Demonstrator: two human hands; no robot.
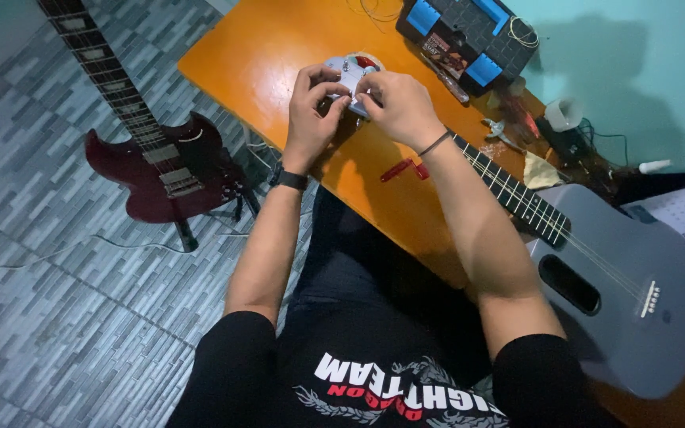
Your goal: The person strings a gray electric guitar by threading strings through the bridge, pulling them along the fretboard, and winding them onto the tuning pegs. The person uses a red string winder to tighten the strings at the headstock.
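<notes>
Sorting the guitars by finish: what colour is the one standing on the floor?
Dark cherry red guitar, clearest in the head view.

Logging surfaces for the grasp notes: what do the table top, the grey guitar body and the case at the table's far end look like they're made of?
Table top: orange, probably lacquered wood or laminate; it glares under the light.
Grey guitar body: smooth matte grey with no visible grain, possibly composite or painted wood.
Case: looks like moulded plastic, dark ribbed lid with blue latches.
Both hands, left hand and right hand, hold a small grey part; material unclear.
</notes>
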